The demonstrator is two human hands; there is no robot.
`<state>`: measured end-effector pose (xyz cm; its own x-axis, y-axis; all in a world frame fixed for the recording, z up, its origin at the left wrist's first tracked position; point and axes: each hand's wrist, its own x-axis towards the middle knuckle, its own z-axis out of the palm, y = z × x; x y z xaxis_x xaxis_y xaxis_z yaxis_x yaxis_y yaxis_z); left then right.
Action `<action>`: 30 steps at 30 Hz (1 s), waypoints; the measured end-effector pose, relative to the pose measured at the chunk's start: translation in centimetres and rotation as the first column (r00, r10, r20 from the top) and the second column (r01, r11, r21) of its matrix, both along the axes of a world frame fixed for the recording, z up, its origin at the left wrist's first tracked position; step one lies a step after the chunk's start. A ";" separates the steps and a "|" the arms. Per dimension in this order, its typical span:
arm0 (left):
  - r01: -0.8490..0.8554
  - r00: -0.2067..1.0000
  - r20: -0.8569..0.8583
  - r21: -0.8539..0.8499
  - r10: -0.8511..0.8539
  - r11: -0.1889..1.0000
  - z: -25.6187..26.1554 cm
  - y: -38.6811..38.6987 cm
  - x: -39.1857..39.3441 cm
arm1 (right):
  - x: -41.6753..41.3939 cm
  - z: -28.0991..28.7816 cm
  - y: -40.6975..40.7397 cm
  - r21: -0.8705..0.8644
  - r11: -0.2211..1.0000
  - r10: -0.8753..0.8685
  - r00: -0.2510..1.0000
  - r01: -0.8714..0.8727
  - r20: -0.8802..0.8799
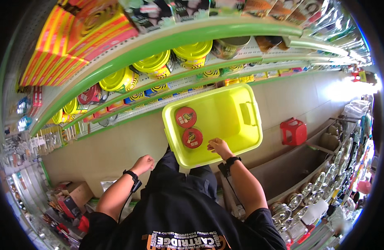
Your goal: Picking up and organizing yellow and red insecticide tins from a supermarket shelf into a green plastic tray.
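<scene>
A lime-yellow plastic bin point(232, 137) lies in front of my legs with its open top facing me. At its left end are two round containers with red lids, one red-lidded container point(186, 117) just beyond the other red-lidded container point(192, 137). Over the bin's near side is my right hand point(219, 147), fingers loosely bent and a little apart, with no object seen in it. My left hand point(144, 164) hangs left of the bin, its fingers curled in, and nothing shows in it.
Shelves with a green edge point(167, 40) run along the far side, bearing yellow-lidded tubs point(153, 64) and striped boxes point(76, 40). A red plastic stool point(293, 131) stands on the floor to the right. Metal lids point(295, 200) crowd the lower right; a cardboard box point(78, 193) is lower left.
</scene>
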<state>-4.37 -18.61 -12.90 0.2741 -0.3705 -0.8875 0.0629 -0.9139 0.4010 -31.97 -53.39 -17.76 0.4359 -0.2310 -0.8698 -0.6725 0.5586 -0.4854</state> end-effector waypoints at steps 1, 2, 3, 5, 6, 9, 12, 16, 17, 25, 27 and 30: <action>0.046 0.998 0.034 -0.028 -0.045 0.999 -0.7 -0.5 0.6 | 0.4 -2.6 0.0 -0.093 0.992 0.081 0.996 -0.084 -0.029; 0.046 0.998 0.034 -0.041 -0.045 0.998 -1.1 -0.7 0.7 | 0.9 -5.2 -0.2 -0.150 0.962 0.217 0.973 -0.228 -0.082; 0.048 0.998 0.034 -0.059 -0.046 0.997 -1.7 -1.1 0.9 | 1.3 -8.2 0.4 -0.140 0.968 0.200 0.977 -0.209 -0.079; -0.037 0.999 -0.033 -0.039 0.035 0.999 -2.0 -2.1 0.7 | 1.5 -12.9 1.4 -0.396 0.836 0.276 0.914 -0.381 -0.297; -0.044 0.998 -0.039 -0.016 0.043 0.999 -2.0 -1.1 1.0 | 3.0 -13.8 2.1 -0.380 0.826 0.315 0.901 -0.415 -0.298; -0.067 0.994 -0.088 0.033 0.070 0.997 -2.8 1.2 0.6 | 5.1 -15.4 2.6 -0.302 0.833 0.409 0.883 -0.464 -0.229; -0.091 0.983 -0.152 0.099 0.106 0.991 -3.7 2.8 0.3 | 4.1 -17.4 1.6 -0.351 0.789 0.470 0.863 -0.505 -0.184; -0.152 0.977 -0.108 0.247 0.183 0.957 -3.4 5.2 -0.4 | 3.9 -16.5 2.1 -0.223 0.926 0.305 0.952 -0.306 -0.037; -0.160 0.976 -0.105 0.245 0.190 0.956 -3.3 5.6 -0.6 | 4.5 -15.5 2.2 -0.136 0.969 0.204 0.979 -0.206 -0.023; 0.074 0.997 0.040 -0.108 -0.071 0.991 -1.3 0.2 -1.3 | 2.8 -11.5 -0.8 -0.118 0.955 0.275 0.961 -0.272 0.008; 0.076 0.993 0.112 -0.269 -0.047 0.960 0.8 -3.7 -2.3 | 2.1 -9.9 -1.2 -0.131 0.961 0.250 0.968 -0.244 0.029; 0.155 0.978 0.202 -0.501 -0.059 0.851 2.8 -9.1 -3.7 | 1.2 -6.3 -2.4 -0.159 0.967 0.225 0.962 -0.201 0.154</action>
